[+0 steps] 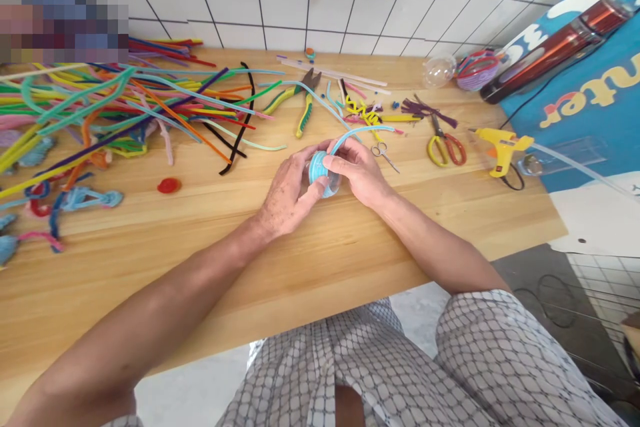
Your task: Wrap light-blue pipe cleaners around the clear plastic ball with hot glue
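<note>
In the head view, the person's left hand [286, 195] is curled round what looks like a clear round container [334, 185] ringed with light-blue coils [317, 170], thumb along its near side. The right hand [367, 177] is closed on it too, its thumb pressing the coils, I'd say to keep the turns from slipping. They hold it around the middle of the wooden table [280, 293], between front and far edges; whether it touches the wood, I can't tell. A blue strand [367, 131] arches loose toward the right, probably so it can't snag. Pliers [304, 119] and small scissors [380, 151] lie just beyond, likely for easy reach. Near the right edge rests a glue gun [501, 147], perhaps to keep its nozzle well apart from the pipe cleaners [165, 103] heaped toward the far left corner.
</note>
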`<state>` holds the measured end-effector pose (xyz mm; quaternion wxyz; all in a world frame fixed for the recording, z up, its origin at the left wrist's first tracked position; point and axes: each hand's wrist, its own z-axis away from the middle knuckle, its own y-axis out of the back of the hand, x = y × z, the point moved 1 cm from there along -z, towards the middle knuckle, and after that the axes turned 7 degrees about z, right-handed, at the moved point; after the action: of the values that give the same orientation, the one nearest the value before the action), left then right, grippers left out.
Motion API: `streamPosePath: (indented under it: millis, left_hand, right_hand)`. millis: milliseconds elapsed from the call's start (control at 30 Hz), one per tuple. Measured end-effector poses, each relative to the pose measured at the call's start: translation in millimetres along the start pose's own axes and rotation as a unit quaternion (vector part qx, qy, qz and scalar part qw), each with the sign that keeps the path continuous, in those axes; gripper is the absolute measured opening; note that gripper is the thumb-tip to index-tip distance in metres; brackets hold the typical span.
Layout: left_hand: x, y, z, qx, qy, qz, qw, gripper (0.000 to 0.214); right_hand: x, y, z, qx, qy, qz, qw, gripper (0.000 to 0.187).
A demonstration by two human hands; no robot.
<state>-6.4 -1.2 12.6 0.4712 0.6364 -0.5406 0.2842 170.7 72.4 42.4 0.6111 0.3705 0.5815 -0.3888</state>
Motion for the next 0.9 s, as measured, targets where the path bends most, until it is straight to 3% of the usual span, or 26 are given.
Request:
streamPosePath:
  millis: [400,600,900]
  left_hand:
    - [-2.0,2.1,-2.0,0.012,0.014,0.044,0.999,0.057]
    - [-3.7,1.2,-1.6,0.021,0.008,0.037,0.999,0.058]
    - [-4.1,0.9,-2.5,0.025,-0.006,0.027,0.999,0.058]
  right_hand:
    - [-1.4,4.6,0.1,-0.028,0.012,0.013,0.999,0.052]
    - [-1.6,5.7,-1.3,-0.010,0.000,-0.007,1.000,0.043]
    - [-0.1,0.9,1.0,0.026,0.019,-0.003,0.999,0.051]
